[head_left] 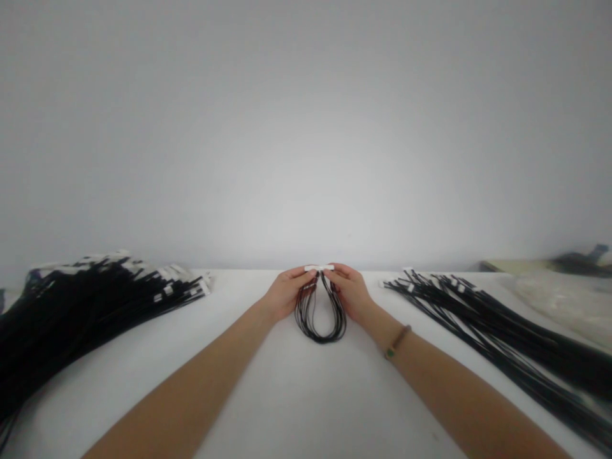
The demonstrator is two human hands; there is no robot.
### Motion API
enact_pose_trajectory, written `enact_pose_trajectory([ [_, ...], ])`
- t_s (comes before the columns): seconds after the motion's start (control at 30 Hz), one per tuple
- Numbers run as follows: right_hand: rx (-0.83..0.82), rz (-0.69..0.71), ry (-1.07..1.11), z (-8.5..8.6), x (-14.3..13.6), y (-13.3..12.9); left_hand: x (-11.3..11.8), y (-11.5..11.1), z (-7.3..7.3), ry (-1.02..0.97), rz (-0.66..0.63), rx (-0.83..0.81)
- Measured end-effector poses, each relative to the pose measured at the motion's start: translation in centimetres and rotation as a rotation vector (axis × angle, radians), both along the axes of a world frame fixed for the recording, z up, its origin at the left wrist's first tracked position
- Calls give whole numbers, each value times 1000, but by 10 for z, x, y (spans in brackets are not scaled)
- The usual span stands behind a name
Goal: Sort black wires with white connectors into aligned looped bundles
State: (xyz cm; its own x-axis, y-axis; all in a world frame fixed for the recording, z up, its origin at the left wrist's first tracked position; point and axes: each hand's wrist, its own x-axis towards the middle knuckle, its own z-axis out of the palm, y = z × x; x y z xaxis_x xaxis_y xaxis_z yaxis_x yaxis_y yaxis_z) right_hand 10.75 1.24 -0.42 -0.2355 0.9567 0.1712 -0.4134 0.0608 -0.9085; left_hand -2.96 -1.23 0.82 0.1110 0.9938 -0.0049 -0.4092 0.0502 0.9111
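Observation:
A looped bundle of thin black cables (321,339) hangs between my two hands, its rounded bend pointing toward me. White connector pieces (319,268) sit at its far end, side by side between my fingertips. My left hand (285,292) is closed on the left side of the bundle, thumb near the white end. On the other side my right hand (352,293) grips it in the same way, thumb near the connectors. The fingers behind the cables are partly hidden.
At the left lies a large pile of black cables (95,319) with white ends. A smaller spread of black cables (497,325) lies at the right, beside a translucent plastic bag (559,303). The white table (268,408) meets a plain wall (306,127) behind.

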Motion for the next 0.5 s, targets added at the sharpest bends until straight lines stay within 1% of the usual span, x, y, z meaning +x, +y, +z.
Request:
enact_pose_trajectory([
  [0.33,23,-20,-1,-1,-1,2,0,1,-1,0,2,1],
  [0.5,-4,-29,17,-2,-1,2,0,1,-1,2,4,-10],
])
